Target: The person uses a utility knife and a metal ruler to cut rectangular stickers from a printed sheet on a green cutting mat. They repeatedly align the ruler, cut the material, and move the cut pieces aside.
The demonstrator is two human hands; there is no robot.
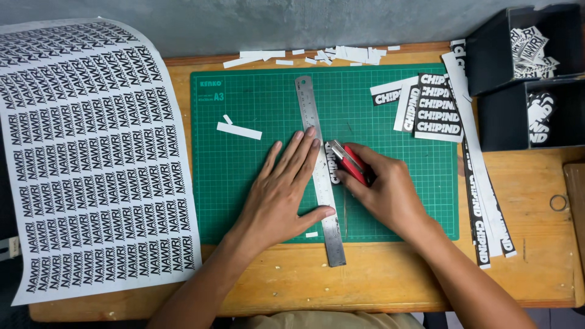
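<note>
My left hand lies flat with fingers spread on a steel ruler that runs nearly upright across a green cutting mat. My right hand grips a red utility knife, its blade against the ruler's right edge. A small black-and-white printed sticker strip lies under the blade beside the ruler, partly hidden by the ruler and my fingers.
A large printed sticker sheet covers the table's left. Cut strips and sticker blocks lie at the mat's right. Two black boxes with cut stickers stand at far right. White offcuts line the back edge; another white offcut rests on the mat.
</note>
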